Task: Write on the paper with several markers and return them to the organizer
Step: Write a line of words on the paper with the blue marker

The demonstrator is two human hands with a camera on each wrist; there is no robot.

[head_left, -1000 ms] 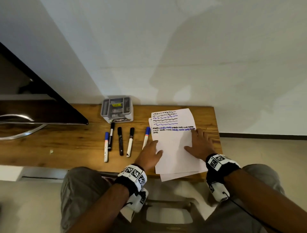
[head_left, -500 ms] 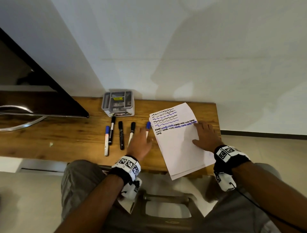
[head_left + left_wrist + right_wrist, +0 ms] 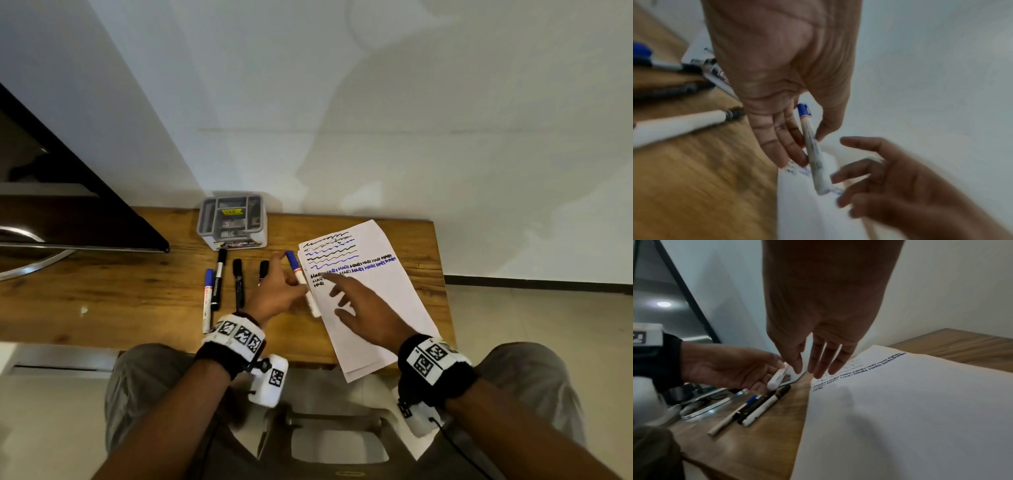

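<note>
My left hand (image 3: 289,279) pinches a white marker with a blue cap (image 3: 301,279) between thumb and fingers and holds it lifted at the left edge of the paper (image 3: 383,301). In the left wrist view the marker (image 3: 811,146) slants down past the fingertips. My right hand (image 3: 334,294) hovers over the paper just right of the marker, fingers spread and holding nothing. The paper carries wavy lines and rows of black and blue words. The grey organizer (image 3: 233,219) stands at the back of the desk, apart from both hands.
Several more markers lie side by side on the wooden desk (image 3: 120,291) left of my left hand: a blue-capped one (image 3: 207,298), a black-and-white one (image 3: 219,277), a black one (image 3: 238,281). A dark monitor (image 3: 68,205) fills the left. The paper overhangs the front edge.
My left hand left the paper's edge, reached the blue-capped marker and lifted it. My right hand came off the paper and moved left toward the marker.
</note>
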